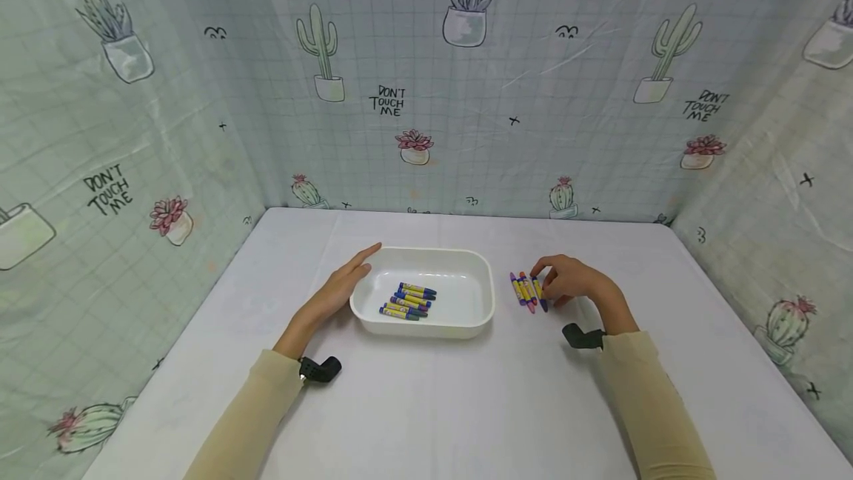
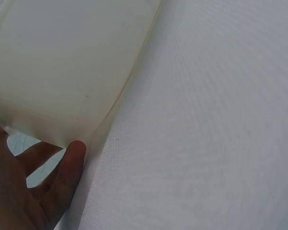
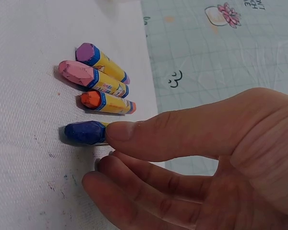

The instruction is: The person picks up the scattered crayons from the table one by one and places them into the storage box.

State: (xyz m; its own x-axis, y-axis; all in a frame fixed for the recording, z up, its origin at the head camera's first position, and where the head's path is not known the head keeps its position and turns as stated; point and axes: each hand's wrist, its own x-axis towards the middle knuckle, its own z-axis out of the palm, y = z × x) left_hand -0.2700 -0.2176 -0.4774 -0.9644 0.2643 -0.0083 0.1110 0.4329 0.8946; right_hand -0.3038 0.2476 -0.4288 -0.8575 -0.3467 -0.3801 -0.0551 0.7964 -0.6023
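At the near edge of my sight, both my sleeves reach over the counter, and each wrist carries a black camera. Further on, my right hand has its thumb upon the dark blue crayon, which lies on the counter to the right of the white container. It seems pinched between thumb and index finger, though the index finger is hidden in the right wrist view. For a sure hold, I judge that the thumb should press the wrapper and not the bare coloured tip, which may smear. Just beside it lie the orange crayon, the pink crayon and the purple crayon in a row, so my other fingers should be careful not to push them. My left hand, with fingers apart and rather straight, touches the left end of the container. A light pressure is enough, I think; too much could slide it. Inside, several crayons lie close together, left of its middle. Behind everything hangs a pale cloth with printed cacti.
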